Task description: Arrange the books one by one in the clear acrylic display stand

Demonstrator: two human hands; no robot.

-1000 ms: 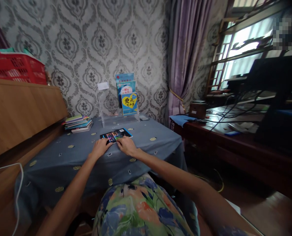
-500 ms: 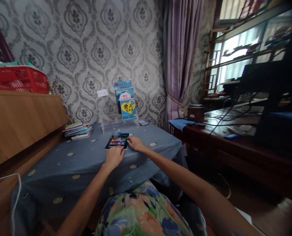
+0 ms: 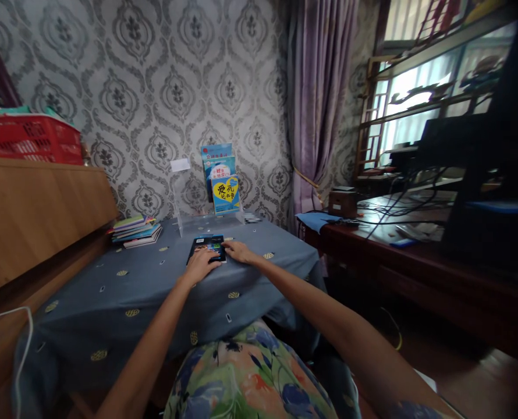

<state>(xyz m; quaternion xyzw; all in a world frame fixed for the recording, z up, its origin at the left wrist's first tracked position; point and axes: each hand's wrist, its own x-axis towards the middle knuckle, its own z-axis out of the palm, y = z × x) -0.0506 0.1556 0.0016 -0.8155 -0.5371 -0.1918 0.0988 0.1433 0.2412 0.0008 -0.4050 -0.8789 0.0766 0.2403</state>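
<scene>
A dark book [image 3: 210, 240] with a small white barcode patch and colourful pictures lies flat on the blue-grey tablecloth [image 3: 154, 291]. Across its lower left part rests my left hand [image 3: 201, 266], fingers stretched out and hiding some of the pictures. My right hand [image 3: 238, 251] is at the book's right edge, with its fingers bent and closed on that edge. Behind the book stands a clear acrylic rack [image 3: 177, 203], holding upright a blue book with a yellow heart [image 3: 226, 195] and taller blue books [image 3: 217, 151] behind it.
A stack of books [image 3: 137, 231] lies at the table's left. Beside it rises a wooden panel [image 3: 45, 209] bearing a red plastic basket [image 3: 27, 139]. A white cable [image 3: 27, 343] hangs at the lower left. To the right is a dark desk with cables [image 3: 385, 221] and a wooden box [image 3: 343, 202].
My left hand has slid up from the book's lower edge onto its cover, and its fingers now cover more pictures. My right hand remains at the right edge. The view has shifted slightly.
</scene>
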